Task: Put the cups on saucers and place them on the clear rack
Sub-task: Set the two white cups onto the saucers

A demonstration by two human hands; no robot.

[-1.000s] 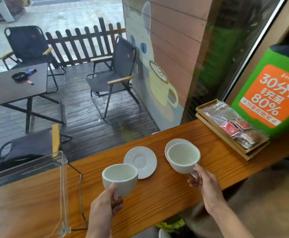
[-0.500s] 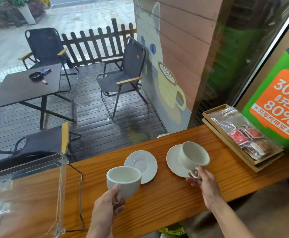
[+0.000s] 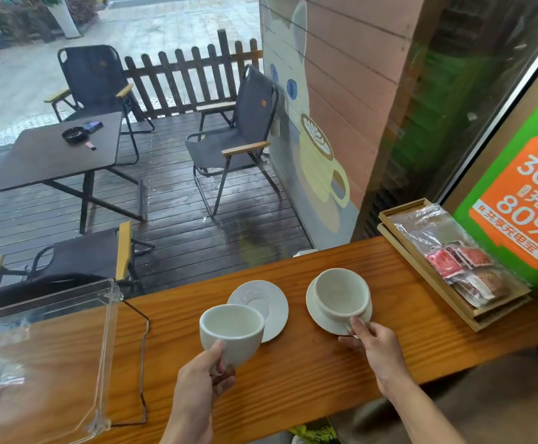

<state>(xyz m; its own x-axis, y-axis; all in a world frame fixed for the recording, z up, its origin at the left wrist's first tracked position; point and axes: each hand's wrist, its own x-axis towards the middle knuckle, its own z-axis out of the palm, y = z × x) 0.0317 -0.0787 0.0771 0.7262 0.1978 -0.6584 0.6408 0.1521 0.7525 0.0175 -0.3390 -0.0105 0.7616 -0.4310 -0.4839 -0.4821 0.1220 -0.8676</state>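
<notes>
Cup [image 3: 341, 296] sits on saucer [image 3: 317, 317]; counter [image 3: 309, 373] bare nearby.

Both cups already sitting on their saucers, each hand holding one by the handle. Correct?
Not quite. The head view shows only the right cup on its saucer. The left cup, held by the left hand, is in front of the empty saucer. The right hand holds its handle.

A wooden bench [image 3: 293, 379] runs along a window. At its right end, a wooden tray [image 3: 421, 267] holds packets in a clear bag [image 3: 447, 248]. Outside, folding chairs [image 3: 239, 136] surround a dark table [image 3: 46, 158] on wet decking.
</notes>
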